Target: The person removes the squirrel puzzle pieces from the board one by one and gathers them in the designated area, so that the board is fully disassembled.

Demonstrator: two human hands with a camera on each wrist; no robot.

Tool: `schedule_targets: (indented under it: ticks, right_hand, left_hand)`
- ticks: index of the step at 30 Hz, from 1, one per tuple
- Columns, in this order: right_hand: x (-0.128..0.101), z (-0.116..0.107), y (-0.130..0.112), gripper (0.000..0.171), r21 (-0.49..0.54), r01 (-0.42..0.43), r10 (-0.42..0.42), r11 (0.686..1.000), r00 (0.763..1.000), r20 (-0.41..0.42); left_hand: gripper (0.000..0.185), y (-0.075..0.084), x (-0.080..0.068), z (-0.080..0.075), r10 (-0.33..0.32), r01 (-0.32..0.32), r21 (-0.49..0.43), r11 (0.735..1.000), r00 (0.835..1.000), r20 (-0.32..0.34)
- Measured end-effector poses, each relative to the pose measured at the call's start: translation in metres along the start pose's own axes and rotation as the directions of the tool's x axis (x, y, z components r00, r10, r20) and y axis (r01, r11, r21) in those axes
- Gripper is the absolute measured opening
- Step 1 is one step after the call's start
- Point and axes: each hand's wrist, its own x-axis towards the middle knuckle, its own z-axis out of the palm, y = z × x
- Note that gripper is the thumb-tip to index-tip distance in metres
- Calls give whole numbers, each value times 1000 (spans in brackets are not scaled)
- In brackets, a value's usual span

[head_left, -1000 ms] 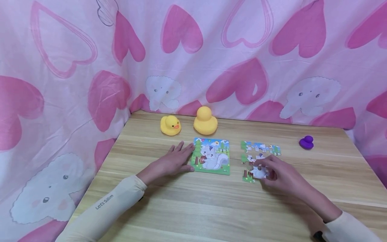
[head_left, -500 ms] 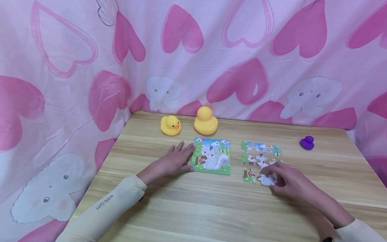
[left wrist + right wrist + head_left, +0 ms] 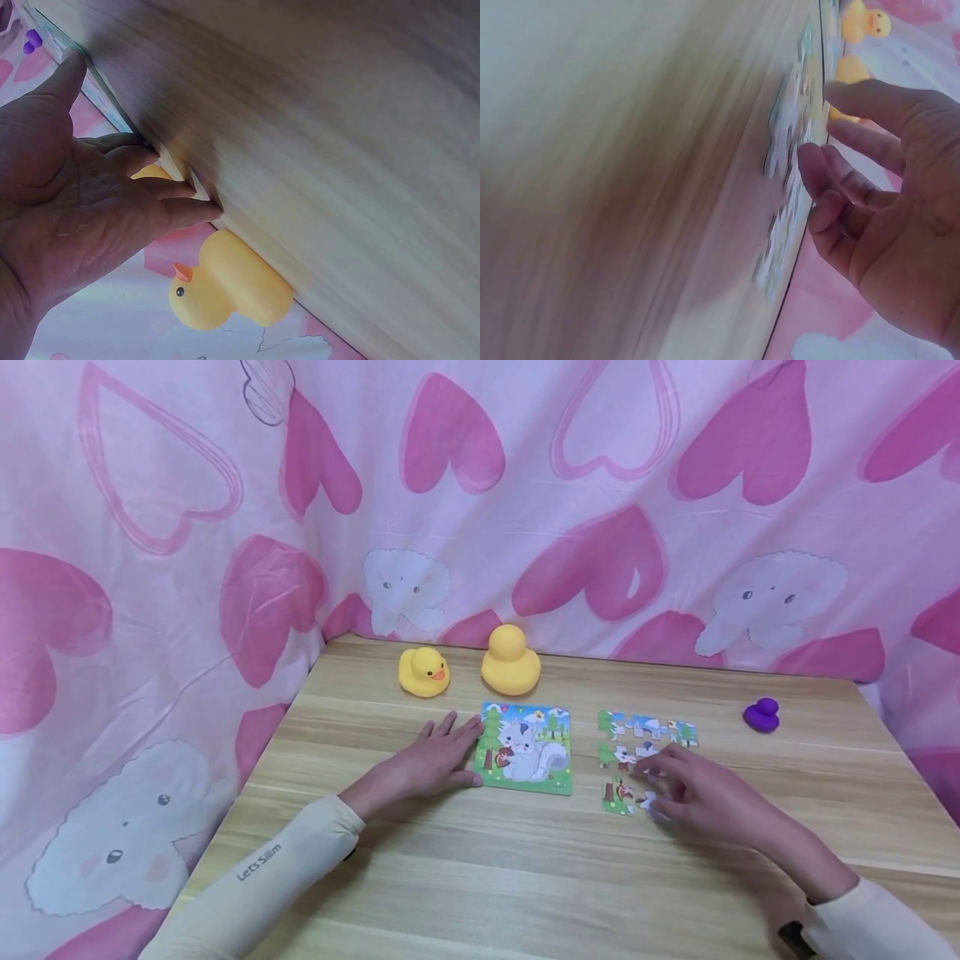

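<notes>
Right hand (image 3: 701,789) sits over the loose pieces (image 3: 647,752) on the worktop (image 3: 480,877), right of the picture card (image 3: 525,747). Fingertips are on or just above the white piece (image 3: 651,806) in the near row – the head view doesn't show a pinch, and the right wrist view is motion-blurred, fingers loosely bent, nothing clearly gripped. So: can't tell if it's grasping or only touching.

Left hand (image 3: 431,764) lies flat and released, fingers straight, tips against the card's left edge, pinning it to the worktop. Left wrist view confirms this: fingers extended along the card's edge.

Pieces are laid in three rough rows, some touching, some apart, next to a small green piece (image 3: 617,795).

Handling, my read: thin card or wood pieces, very light, stiff, flat on a smooth top – hard to get under. Best to slide one clear of its neighbours, then pinch by opposite edges or tip up by a tab. Knobs likely bend if forced.

Also there: two yellow ducks (image 3: 423,672) (image 3: 510,662) behind the card, purple duck (image 3: 762,713) far right, heart curtain (image 3: 150,568)
</notes>
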Motion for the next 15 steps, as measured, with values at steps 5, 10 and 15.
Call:
schedule_targets:
  ticks: [5,10,15]
  right_hand:
    - [27,7,-16,43,57,17,-17,998,1000,-11]
    - [48,19,-37,46,148,-3,-8,989,997,71]
    - [59,33,-57,51,183,6,-27,983,994,108]
  left_hand:
    - [91,-1,2,-2,-18,18,1,1000,1000,-4]
    - [92,-2,2,-2,-27,27,-1,1000,1000,-5]
    - [91,-1,3,2,-12,12,-8,1000,1000,7]
